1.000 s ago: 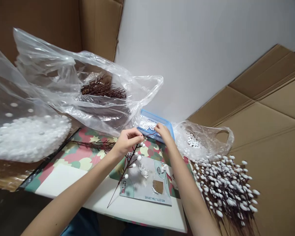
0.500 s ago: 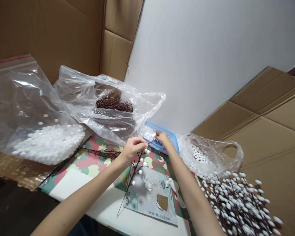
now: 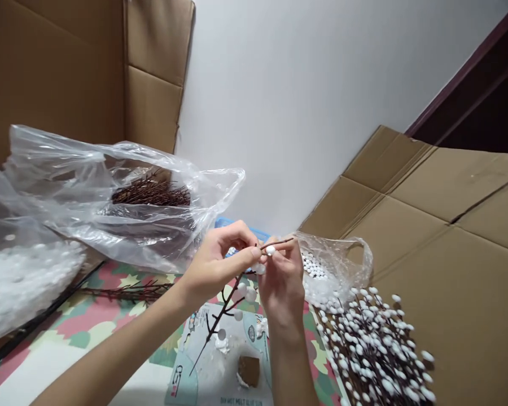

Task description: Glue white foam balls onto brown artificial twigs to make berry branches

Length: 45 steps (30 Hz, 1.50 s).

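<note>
My left hand (image 3: 220, 260) pinches a brown artificial twig (image 3: 214, 325) near its upper end. The twig slants down to the left over a glue gun box sheet, with a few white balls on its side branches. Close by on the right, my right hand (image 3: 281, 282) holds a small white ball (image 3: 270, 250) between its fingertips, against a thin side branch of the twig. Behind both hands lies a blue plastic basket (image 3: 248, 230), mostly hidden by them.
Clear bags hold brown twigs (image 3: 152, 193) and white balls (image 3: 25, 282) at the left. Finished-looking white-tipped stems (image 3: 376, 344) lie at the right, beside another bag (image 3: 338, 259). Loose twigs (image 3: 131, 291) rest on the patterned table cover. Cardboard (image 3: 449, 242) borders the right side.
My right hand has come back from the blue basket to the twig and now holds a white ball there. My view has shifted to the right and closer.
</note>
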Motion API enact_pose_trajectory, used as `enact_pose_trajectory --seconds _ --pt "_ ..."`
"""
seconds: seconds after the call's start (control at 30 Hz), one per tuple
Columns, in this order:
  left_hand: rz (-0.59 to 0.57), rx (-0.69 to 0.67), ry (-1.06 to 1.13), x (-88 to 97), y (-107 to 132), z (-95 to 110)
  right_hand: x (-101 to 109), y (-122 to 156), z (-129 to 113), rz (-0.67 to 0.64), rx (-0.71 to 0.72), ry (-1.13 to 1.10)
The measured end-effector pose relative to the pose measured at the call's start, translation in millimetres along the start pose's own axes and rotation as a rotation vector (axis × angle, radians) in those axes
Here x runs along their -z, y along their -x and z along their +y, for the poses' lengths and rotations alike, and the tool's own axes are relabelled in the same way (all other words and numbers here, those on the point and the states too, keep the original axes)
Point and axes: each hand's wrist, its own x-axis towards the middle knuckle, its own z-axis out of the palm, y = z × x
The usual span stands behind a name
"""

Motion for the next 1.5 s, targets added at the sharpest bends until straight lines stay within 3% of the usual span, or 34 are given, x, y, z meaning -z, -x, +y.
enact_pose_trajectory --seconds 0.17,0.53,1.0,1.5 --pt "0.005 -0.035 -0.033 -3.0 0.4 -2.4 0.8 4.3 -4.5 0.028 0.05 0.061" --pt "0.078 -0.194 -0.389 1.4 -2.5 1.7 0.5 5.5 -5.5 0.06 0.138 0.219" --pt "0.081 -0.258 -0.496 -1.1 -0.8 2.5 1.9 6.5 -2.4 0.11 0.142 0.25" --pt "0.072 -0.236 -0.466 -8.4 2.1 -3.9 3.8 10.0 9.2 0.178 0.306 0.35"
